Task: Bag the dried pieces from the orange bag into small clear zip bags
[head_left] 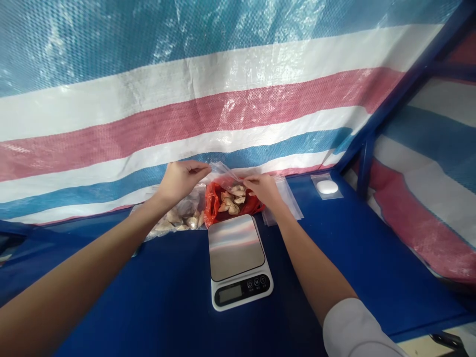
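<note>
A clear plastic bag (222, 169) is stretched between my hands, above an open red plastic bag (212, 203). My left hand (186, 179) pinches the clear bag at its left end. On the other end, my right hand (263, 189) closes its fingertips on the plastic. Pale tan, irregular dried pieces (232, 202) lie inside the red bag and show just below the clear one. Directly in front of the red bag sits a white digital kitchen scale (238, 253) with a bare metal plate. Its display shows no readable figure.
Left of the red bag, a clear bag of similar pieces (178, 218) lies partly behind my left forearm. Flat clear bags (288, 198) rest beside my right wrist. A small packet with a white oval item (327, 187) is farther right on the blue table (156, 297). Striped sheeting (208, 104) rises behind.
</note>
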`<act>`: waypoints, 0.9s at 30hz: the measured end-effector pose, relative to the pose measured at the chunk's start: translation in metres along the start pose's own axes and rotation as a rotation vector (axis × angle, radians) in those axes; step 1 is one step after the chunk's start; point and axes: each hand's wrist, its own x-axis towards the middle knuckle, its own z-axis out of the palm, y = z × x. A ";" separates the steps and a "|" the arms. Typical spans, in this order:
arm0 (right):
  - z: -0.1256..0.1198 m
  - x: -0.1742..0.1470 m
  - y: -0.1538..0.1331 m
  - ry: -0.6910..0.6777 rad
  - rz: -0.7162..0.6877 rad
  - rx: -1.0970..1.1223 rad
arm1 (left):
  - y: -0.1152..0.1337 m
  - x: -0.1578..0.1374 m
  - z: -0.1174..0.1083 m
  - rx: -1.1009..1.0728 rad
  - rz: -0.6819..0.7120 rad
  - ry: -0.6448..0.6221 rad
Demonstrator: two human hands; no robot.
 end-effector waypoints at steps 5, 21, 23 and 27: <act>-0.004 -0.001 -0.001 0.013 -0.039 -0.100 | 0.000 -0.001 0.001 -0.001 -0.015 -0.033; -0.001 -0.002 -0.006 -0.022 -0.108 -0.087 | -0.002 0.000 -0.012 0.046 0.015 0.007; 0.001 -0.002 -0.006 -0.028 -0.113 -0.059 | 0.000 0.001 -0.013 0.039 0.016 0.012; 0.008 -0.001 -0.006 -0.035 -0.130 -0.081 | -0.002 0.001 -0.017 0.049 0.004 0.020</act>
